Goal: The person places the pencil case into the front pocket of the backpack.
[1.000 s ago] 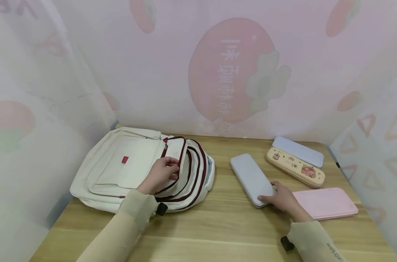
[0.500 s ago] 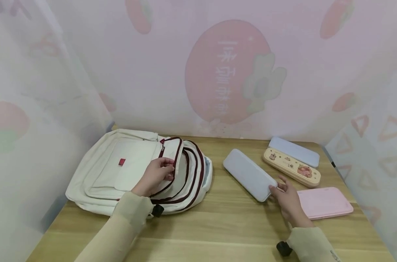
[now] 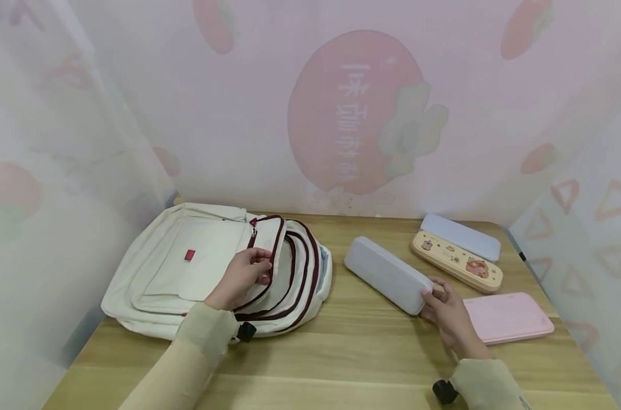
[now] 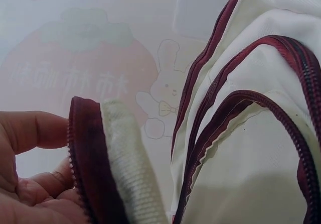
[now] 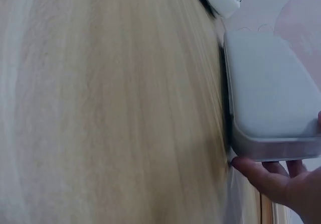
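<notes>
A white backpack [image 3: 156,267] with dark red zips lies flat on the left, its front pocket unzipped. My left hand [image 3: 238,279] pinches the pocket's loose zipped edge [image 4: 93,153] and holds it away from the bag. In the left wrist view, the other zip openings [image 4: 241,98] curve behind that edge. To the right of the bag, a pale grey-blue pencil case [image 3: 384,270] is tipped onto its long side. My right hand [image 3: 449,316] grips the case's near end; in the right wrist view its thumb is at the corner and other fingers show beneath.
A pink case [image 3: 510,318] lies just beyond my right hand. Behind it are a cream pencil case with cartoon animals [image 3: 451,259] and a light blue case [image 3: 461,236]. Curtain-like printed walls enclose the wooden table [image 3: 341,364] at the back and sides.
My right hand has shifted its grip on the grey-blue pencil case and tilted it from flat onto its side, slightly left. My left hand keeps holding the pocket edge.
</notes>
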Tool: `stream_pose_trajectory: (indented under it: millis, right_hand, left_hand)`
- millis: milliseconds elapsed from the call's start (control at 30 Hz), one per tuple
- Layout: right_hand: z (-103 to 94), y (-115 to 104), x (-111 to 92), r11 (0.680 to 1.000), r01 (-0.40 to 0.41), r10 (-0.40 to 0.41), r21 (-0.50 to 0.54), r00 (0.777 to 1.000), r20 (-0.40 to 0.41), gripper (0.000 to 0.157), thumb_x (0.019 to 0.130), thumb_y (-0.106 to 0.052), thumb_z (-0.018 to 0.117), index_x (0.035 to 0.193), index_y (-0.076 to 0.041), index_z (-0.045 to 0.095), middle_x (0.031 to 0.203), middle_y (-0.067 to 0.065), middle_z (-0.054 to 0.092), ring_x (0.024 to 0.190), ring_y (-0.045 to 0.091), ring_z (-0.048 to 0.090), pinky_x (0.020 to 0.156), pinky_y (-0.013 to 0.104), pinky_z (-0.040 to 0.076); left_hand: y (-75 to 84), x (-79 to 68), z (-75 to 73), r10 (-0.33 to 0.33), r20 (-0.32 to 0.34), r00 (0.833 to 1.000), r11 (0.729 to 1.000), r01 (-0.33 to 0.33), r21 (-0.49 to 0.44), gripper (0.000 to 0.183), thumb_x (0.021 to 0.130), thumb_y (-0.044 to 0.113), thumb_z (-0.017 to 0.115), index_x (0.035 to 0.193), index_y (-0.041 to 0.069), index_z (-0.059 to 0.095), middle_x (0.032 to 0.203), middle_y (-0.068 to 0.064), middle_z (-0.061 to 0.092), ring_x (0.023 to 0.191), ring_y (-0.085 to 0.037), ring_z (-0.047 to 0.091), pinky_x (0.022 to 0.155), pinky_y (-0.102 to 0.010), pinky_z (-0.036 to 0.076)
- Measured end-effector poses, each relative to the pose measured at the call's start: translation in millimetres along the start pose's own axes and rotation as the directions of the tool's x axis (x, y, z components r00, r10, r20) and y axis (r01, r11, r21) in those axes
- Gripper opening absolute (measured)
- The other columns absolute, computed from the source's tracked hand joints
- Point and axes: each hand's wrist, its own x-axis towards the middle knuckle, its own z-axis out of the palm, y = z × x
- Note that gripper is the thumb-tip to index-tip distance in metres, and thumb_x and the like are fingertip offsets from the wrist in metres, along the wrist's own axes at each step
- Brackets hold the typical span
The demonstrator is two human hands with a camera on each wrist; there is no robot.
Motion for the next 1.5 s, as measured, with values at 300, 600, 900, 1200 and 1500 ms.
stream_pose_trajectory:
  millis: [300, 600, 900, 1200, 1500]
  right_hand:
    - [0.7, 3, -5, 1.000, 0.026, -0.026, -0.014, 1.000, 0.010, 0.047, 0.108, -0.006, 0.050, 0.152, -0.001, 0.032, 0.142, 0.021, 0.044, 0.109, 0.016, 0.058, 0.084, 0.034, 0.058]
    - [-3.5, 3, -3, 1.000, 0.031, -0.031, 0.004, 0.999, 0.018, 0.049, 0.113, -0.015, 0.040, 0.155, 0.003, 0.025, 0.152, 0.023, 0.037, 0.098, 0.004, 0.061, 0.082, 0.032, 0.058]
    - [-4.4, -7, -6, 0.998, 0.056, -0.055, -0.014, 0.997, 0.059, 0.054, 0.113, -0.013, 0.038, 0.161, 0.003, 0.018, 0.156, 0.029, 0.033, 0.098, -0.001, 0.061, 0.083, 0.029, 0.058]
    - [-4.4, -24, -5, 0.999, 0.039, -0.039, 0.002, 0.994, 0.102, 0.057, 0.113, -0.021, 0.045, 0.158, 0.006, 0.022, 0.115, -0.003, 0.062, 0.094, 0.005, 0.065, 0.081, 0.028, 0.058]
    - [-2.9, -35, 6, 0.997, 0.036, -0.051, 0.069, 0.970, 0.237, 0.045, 0.113, -0.024, 0.045, 0.145, 0.005, 0.034, 0.105, -0.005, 0.063, 0.093, 0.009, 0.067, 0.075, 0.029, 0.058]
  left_hand:
    - [4.9, -3.2, -2.0, 0.011, -0.009, 1.000, 1.000, -0.011, -0.028, 0.026, 0.103, -0.002, 0.050, 0.126, -0.016, 0.053, 0.097, -0.010, 0.058, 0.073, -0.013, 0.057, 0.063, -0.023, 0.055]
    - [8.8, -6.8, -9.4, 0.005, -0.014, 1.000, 0.999, -0.006, -0.049, 0.026, 0.103, -0.003, 0.051, 0.126, -0.015, 0.052, 0.097, -0.009, 0.057, 0.070, -0.013, 0.057, 0.062, -0.024, 0.055]
    - [9.7, -7.6, -17.9, 0.021, 0.010, 1.000, 0.997, -0.020, -0.069, 0.028, 0.102, -0.004, 0.050, 0.128, -0.016, 0.050, 0.096, -0.007, 0.057, 0.070, -0.012, 0.057, 0.064, -0.024, 0.055]
    - [14.5, -9.4, -25.6, 0.036, 0.000, 0.999, 0.995, -0.036, -0.091, 0.027, 0.103, -0.004, 0.050, 0.127, -0.016, 0.050, 0.099, -0.007, 0.057, 0.071, -0.011, 0.057, 0.063, -0.024, 0.054]
    - [15.2, -10.0, -31.8, 0.036, 0.003, 0.999, 0.993, -0.036, -0.109, 0.027, 0.102, -0.003, 0.051, 0.126, -0.015, 0.050, 0.099, -0.005, 0.057, 0.079, -0.010, 0.057, 0.066, -0.024, 0.056]
